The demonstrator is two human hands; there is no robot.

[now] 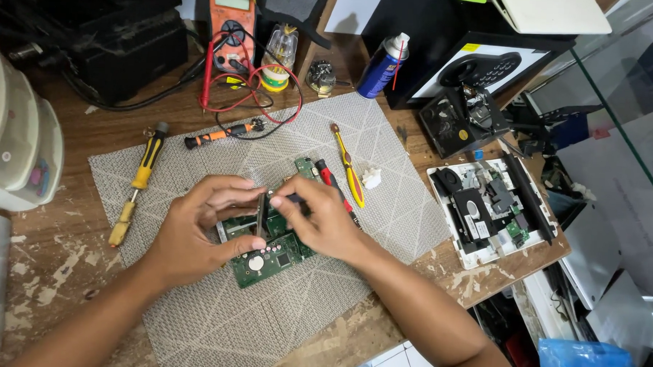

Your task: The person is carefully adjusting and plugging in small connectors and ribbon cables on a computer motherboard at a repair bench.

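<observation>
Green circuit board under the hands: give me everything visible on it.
The green circuit board lies flat on the grey woven mat, near the middle of the wooden bench. Its near end shows a round silver pad, a small black chip and fine traces; the far end pokes out beyond the hands near a red-handled tool. The left hand grips its left edge, thumb on the near part. The right hand rests over its middle, fingers pinching a small dark part. The centre is hidden.

Worn wood bench (71, 254) w/ grey woven mat (278, 312), white tray (476, 259).
</observation>
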